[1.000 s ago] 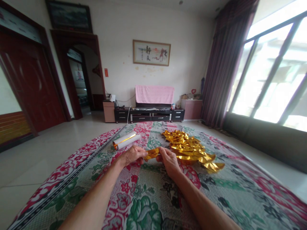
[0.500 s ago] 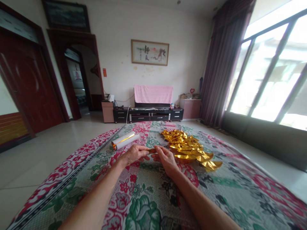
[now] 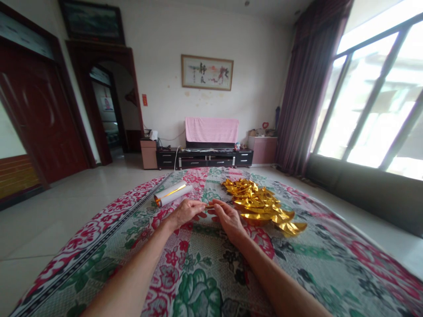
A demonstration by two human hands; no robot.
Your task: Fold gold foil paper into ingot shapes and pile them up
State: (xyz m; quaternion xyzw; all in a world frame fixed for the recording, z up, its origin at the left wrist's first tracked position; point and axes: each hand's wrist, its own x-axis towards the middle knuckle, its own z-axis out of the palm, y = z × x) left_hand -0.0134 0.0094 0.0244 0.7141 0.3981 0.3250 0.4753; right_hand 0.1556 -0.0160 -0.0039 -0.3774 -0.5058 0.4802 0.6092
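Our left hand [image 3: 187, 212] and right hand [image 3: 229, 220] pinch a gold foil piece [image 3: 210, 206] between them, above the cloth-covered desk [image 3: 194, 255]. Near our right lies a shiny gold pile [image 3: 256, 201]; beyond our left lie rolled white-and-gold sheets [image 3: 179, 195].

Bare left hand [image 3: 185, 214] and bare right hand [image 3: 230, 222], slim fingers [image 3: 197, 204], narrow wrists [image 3: 169, 223], two bare forearms [image 3: 132, 268] that widen evenly toward the bottom edge of the view, smooth outlines, fingernails too small to make out

Forearms [image 3: 135, 268] forward and convergent; left hand [image 3: 184, 214] and right hand [image 3: 229, 220] close together, fingers [image 3: 198, 205] in a pinch
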